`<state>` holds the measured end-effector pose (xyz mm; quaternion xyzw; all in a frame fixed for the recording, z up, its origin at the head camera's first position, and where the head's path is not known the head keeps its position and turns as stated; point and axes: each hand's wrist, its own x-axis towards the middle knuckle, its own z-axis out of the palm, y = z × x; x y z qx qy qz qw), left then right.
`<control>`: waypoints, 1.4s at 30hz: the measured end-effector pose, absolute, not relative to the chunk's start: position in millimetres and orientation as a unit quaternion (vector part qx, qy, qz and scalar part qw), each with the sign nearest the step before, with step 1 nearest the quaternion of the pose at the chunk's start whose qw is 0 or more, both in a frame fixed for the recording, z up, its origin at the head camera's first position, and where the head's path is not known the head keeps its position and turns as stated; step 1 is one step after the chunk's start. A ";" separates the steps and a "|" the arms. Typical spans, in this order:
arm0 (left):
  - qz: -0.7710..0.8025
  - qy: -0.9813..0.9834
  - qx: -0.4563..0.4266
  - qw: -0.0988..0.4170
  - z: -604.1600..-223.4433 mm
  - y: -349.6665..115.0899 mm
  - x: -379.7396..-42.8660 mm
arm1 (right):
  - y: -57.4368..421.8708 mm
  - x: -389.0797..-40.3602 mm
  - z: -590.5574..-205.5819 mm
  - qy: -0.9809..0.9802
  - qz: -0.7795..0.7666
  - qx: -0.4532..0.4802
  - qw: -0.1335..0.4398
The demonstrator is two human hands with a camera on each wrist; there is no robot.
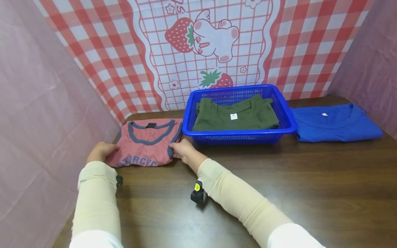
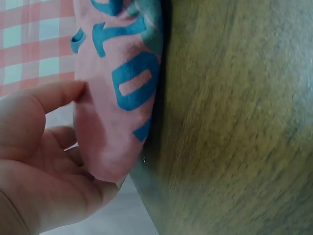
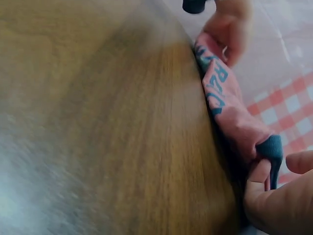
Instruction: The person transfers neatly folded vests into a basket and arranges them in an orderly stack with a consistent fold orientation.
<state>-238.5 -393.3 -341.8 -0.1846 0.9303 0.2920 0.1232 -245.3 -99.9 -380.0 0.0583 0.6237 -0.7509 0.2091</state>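
A folded pink T-shirt point(image 1: 143, 146) with dark blue-grey trim and lettering lies on the table, left of a blue basket. At its left side my left hand point(image 1: 101, 151) grips the folded edge. The left wrist view shows the thumb on top of the pink cloth point(image 2: 105, 132) and the other fingers beneath. My right hand point(image 1: 185, 151) holds the shirt's right edge by the blue-grey cuff. In the right wrist view, that cuff point(image 3: 270, 146) sits between the fingers and thumb of the right hand point(image 3: 283, 196).
The blue plastic basket point(image 1: 238, 132) holds a folded dark green T-shirt point(image 1: 214, 119). Right of it, a folded blue T-shirt point(image 1: 338, 124) lies on the brown wooden table point(image 1: 279, 179). A checked cloth point(image 1: 108, 44) hangs behind, with pale pink curtains point(image 1: 40, 113) at both sides.
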 end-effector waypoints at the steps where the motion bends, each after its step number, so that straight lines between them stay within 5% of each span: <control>1: 0.314 0.922 -0.186 0.127 -344.0 -395.1 -240.0 | -99.9 -247.1 -381.1 0.628 -0.747 0.059 0.210; 12: 0.364 0.902 -0.193 0.129 -349.9 -395.9 -242.5 | -96.8 -251.8 -382.4 0.669 -0.708 0.056 0.217; 22: 0.279 0.927 -0.171 0.184 -337.2 -404.7 -234.8 | -81.5 -247.3 -373.6 0.706 -0.641 0.031 0.299; 36: 0.428 0.876 -0.182 0.123 -344.6 -400.1 -239.9 | -95.4 -249.5 -381.2 0.674 -0.706 0.042 0.214; 42: 0.482 0.852 -0.148 0.140 -333.9 -402.5 -240.3 | -100.1 -248.8 -378.2 0.707 -0.686 0.019 0.170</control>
